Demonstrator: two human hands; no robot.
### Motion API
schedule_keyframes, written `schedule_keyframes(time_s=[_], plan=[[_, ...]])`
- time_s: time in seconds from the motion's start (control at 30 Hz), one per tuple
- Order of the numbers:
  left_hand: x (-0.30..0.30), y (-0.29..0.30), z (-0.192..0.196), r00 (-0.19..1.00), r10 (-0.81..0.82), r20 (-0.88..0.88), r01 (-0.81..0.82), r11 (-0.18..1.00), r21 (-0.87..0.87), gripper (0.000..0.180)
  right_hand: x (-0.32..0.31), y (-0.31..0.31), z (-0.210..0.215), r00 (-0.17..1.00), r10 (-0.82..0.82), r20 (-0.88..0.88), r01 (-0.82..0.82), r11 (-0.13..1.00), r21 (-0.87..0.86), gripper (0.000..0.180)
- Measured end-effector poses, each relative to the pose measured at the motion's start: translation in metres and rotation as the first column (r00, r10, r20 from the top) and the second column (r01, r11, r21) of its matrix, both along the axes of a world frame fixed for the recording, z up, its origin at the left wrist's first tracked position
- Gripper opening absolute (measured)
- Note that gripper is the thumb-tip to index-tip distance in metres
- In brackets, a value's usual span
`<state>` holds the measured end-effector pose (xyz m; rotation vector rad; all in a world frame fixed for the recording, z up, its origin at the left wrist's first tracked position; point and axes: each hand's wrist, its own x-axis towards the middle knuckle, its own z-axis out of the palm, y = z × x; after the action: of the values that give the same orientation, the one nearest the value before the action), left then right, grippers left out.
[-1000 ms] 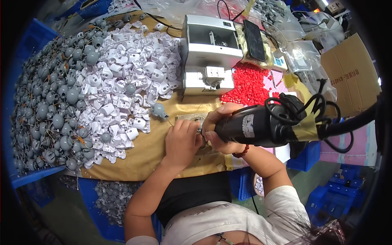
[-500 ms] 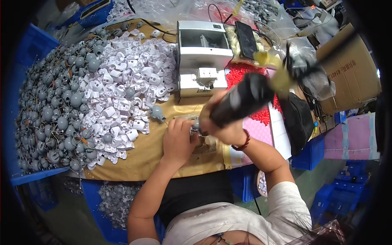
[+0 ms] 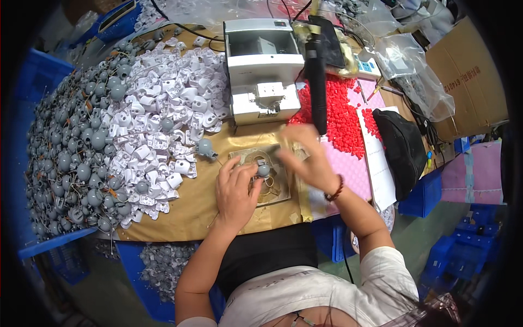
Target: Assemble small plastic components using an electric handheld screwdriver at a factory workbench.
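Note:
On a clear, flat fixture plate (image 3: 282,191) lies a small grey round-headed part (image 3: 263,170) with a thin looped wire beside it. My left hand (image 3: 237,192) rests at the plate's left side, index finger and thumb bent around the part's left edge. Right of the plate, my right hand (image 3: 309,161) is in the air, blurred, its fingers apart and holding nothing. Above it hangs a black power screwdriver (image 3: 316,84), upright. Another grey round part with a wire (image 3: 206,147) lies near the white pile.
Grey round parts (image 3: 81,163) heap up at left, beside white plastic pieces (image 3: 158,120). A white and silver machine (image 3: 264,71) stands behind the plate. Small red pieces (image 3: 340,117), a black pouch (image 3: 402,155) and a cardboard box (image 3: 468,82) are at right.
My right hand has let go of the screwdriver, which now hangs upright farther back. My left hand stays by the grey part, its fingers spread a little more.

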<state>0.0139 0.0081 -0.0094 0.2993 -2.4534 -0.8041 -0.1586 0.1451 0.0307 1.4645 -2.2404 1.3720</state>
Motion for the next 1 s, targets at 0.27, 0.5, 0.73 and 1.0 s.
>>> schedule_keyframes(time_s=[0.27, 0.5, 0.73, 1.0], plan=[[0.001, 0.0, -0.001, 1.0, -0.002, 0.011, 0.002, 1.0, -0.011, 0.037, 0.038, -0.027, -0.023, 0.82, 0.173, 0.546, -0.125, 0.984, -0.125, 0.008], [-0.002, 0.0, 0.004, 1.0, -0.012, 0.006, 0.012, 1.0, -0.003, 0.037, 0.04, -0.049, -0.029, 0.128, 0.327, 0.936, 0.025, 0.943, -0.333, 0.02], [0.006, -0.004, 0.022, 0.997, -0.076, -0.031, 0.082, 0.967, 0.243, 0.032, 0.033, -0.046, -0.015, -0.215, 0.465, 0.859, 0.184, 0.883, -0.432, 0.018], [0.048, -0.015, 0.059, 0.993, -0.107, 0.054, 0.086, 0.951, 0.296, 0.03, 0.037, -0.049, -0.002, -0.413, 0.499, 0.762, 0.003, 0.837, -0.547, 0.022]])
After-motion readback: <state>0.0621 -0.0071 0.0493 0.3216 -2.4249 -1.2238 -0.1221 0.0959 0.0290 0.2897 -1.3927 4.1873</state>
